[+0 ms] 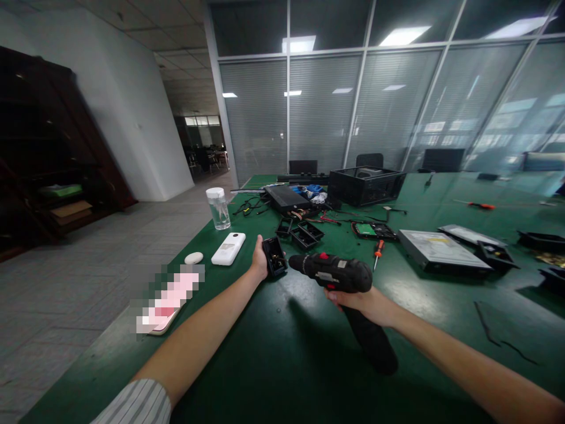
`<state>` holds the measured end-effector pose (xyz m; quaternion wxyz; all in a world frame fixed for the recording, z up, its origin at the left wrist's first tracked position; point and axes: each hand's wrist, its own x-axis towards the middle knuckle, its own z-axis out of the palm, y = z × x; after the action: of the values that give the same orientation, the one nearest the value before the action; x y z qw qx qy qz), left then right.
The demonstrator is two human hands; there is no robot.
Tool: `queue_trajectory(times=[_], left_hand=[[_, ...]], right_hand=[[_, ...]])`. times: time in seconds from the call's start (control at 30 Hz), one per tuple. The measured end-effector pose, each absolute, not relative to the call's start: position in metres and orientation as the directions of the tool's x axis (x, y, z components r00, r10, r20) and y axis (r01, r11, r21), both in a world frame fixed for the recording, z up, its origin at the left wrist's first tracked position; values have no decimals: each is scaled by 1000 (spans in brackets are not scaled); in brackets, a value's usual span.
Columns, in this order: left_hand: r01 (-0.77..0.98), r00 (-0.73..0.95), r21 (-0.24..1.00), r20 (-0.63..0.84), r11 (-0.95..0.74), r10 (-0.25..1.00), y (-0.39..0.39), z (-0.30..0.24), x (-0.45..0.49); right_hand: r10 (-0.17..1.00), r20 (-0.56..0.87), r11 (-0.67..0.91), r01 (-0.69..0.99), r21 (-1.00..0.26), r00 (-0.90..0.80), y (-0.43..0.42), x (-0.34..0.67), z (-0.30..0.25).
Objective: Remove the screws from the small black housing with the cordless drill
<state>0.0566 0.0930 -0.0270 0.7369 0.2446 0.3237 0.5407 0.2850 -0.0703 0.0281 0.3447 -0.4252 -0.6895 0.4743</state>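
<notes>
In my left hand (260, 259) is a small black plastic box (275, 257), tilted so that its open side faces me, with small brassy bits inside that look like screws. My right hand (359, 303) grips the handle of a black cordless drill (338, 271) with red details. The drill's chuck points left at the box, with a small gap between them. Behind the box, more black trays (305, 234) lie on the table. A screwdriver with an orange handle (378, 250) rests just beyond the drill.
On the green table (247, 365), a phone (170, 303), white power bank (228, 248) and water bottle (219, 209) line the left. A black computer case (366, 185) and cables stand at the back. An optical drive (441, 250) and hard drive (373, 230) lie right.
</notes>
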Motion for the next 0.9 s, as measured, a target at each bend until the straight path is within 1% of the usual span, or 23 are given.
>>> queue_trajectory(times=[0.1,0.23,0.37,0.47,0.7,0.9], left_hand=[[-623,223,724,-199,296,954,94,-28,56],[-615,205,733,-208,291,956,94,-30,57],[-603,196,752,-185,267,963,95,-30,57],[-605,205,746,-192,278,960,95,-31,57],[-617,229,734,-177,283,957,95,-30,56],[-616,227,736,-177,282,958,92,-29,56]], right_hand=[[903,80,202,254,-946,-422,-70,286,27],[925,80,190,269,-944,-371,-72,286,29],[928,63,174,275,-946,-367,-73,285,31],[930,54,166,286,-944,-363,-71,286,30],[902,61,189,262,-946,-428,-67,290,23],[908,49,162,239,-958,-417,-67,289,23]])
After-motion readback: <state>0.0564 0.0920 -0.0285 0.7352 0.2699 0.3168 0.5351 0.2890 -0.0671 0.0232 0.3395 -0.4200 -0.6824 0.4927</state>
